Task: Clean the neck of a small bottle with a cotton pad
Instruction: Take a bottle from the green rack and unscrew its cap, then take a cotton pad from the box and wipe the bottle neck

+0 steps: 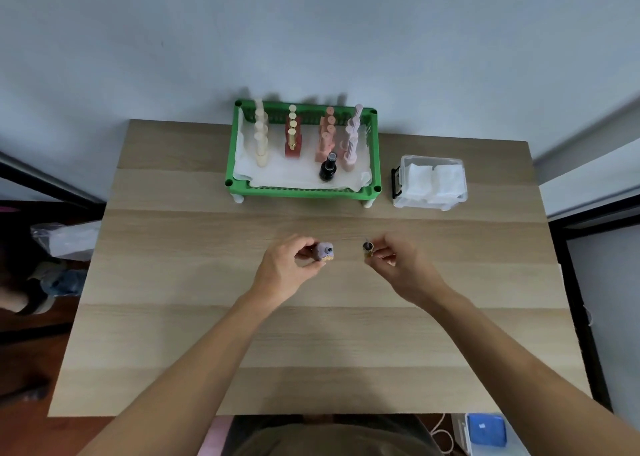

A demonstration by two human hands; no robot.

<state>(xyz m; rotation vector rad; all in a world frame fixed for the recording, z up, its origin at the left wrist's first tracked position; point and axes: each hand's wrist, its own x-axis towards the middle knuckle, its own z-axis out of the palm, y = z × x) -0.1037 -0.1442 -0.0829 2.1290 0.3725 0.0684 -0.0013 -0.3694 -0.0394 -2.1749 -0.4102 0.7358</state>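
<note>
Left hand [289,265]: fingers clasp uncapped lilac bottle [323,251]
Right hand [398,265]: fingertips pinch its cap [368,249]
Surface: wooden table [311,334], grey wall [311,33] behind

Both forearms are bare to the frame's edge, with no sleeves, watch, rings or gloves showing on the left hand [284,268] or right hand [401,265]. At the bottom edge, a dark olive-grey garment [332,438] covers the torso.
</note>
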